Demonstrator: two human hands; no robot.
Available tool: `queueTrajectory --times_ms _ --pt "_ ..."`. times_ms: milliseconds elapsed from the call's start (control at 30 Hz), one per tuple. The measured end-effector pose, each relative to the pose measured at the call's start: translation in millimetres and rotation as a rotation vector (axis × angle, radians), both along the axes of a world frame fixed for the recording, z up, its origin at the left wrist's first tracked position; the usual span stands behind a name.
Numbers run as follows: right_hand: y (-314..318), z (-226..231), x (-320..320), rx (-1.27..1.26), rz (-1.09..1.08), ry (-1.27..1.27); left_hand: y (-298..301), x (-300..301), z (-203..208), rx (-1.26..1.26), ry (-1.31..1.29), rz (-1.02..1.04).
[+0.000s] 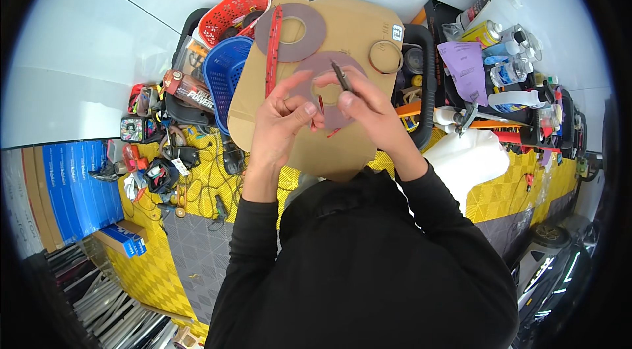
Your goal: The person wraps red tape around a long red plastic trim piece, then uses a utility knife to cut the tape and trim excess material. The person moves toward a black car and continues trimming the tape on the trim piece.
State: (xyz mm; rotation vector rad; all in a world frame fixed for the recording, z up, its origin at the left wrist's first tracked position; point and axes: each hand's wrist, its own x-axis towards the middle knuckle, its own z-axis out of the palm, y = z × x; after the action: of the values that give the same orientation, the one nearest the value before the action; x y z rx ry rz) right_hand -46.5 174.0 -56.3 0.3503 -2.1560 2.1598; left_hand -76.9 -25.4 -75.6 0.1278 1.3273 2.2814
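Head view looks straight down on a flat tan cardboard sheet with rounded corners (349,26) lying across a black cart's handles, and both hands meet over its middle. Under them lies a dull mauve ring of thin sheet material (315,67), partly covered by the fingers, its round centre hole showing between the two hands. The left hand (283,115) rests on the near left part of that ring with its fingers loosely curled and thumb bent inward, pressing down rather than gripping anything I can make out. The right hand (368,108) is closed around a slim dark pen-like tool (340,75), whose tip points up and away onto the ring's far edge. A second, similar mauve ring (296,31) lies farther up the cardboard, well apart from the hands, with a long red strip ruler (272,49) laid across its left side. A thin tan hoop (386,56) sits near the sheet's right edge. Left of the sheet stand a blue plastic basket (224,72) and a red plastic basket (234,10); to the right, a purple sheet of paper (464,69) lies among bottles.
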Motion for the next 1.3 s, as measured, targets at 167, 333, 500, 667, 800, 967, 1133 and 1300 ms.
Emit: queueTrajectory --times_ms 167,333,500,667,800,967,1133,1300 --pt "30 11 14 0.285 0.003 -0.018 5 10 -12 -0.033 -0.053 -0.047" --pt "49 40 37 0.714 -0.016 -0.026 2 22 -12 -0.054 -0.011 -0.033" --pt "47 33 52 0.827 0.013 0.041 1 33 -7 -0.128 0.047 -0.011" --pt "45 35 54 0.877 0.015 0.043 -2 38 -2 -0.163 0.083 0.002" --pt "44 35 54 0.874 0.007 0.047 -4 39 -3 -0.156 0.094 0.003" --pt "41 32 52 0.843 0.008 0.077 -3 40 -3 -0.138 0.115 -0.002" --pt "36 36 51 0.827 0.006 0.077 1 43 -1 -0.153 0.12 0.031" --pt "44 32 49 0.849 -0.039 0.216 -5 44 -13 -0.228 0.124 0.025"
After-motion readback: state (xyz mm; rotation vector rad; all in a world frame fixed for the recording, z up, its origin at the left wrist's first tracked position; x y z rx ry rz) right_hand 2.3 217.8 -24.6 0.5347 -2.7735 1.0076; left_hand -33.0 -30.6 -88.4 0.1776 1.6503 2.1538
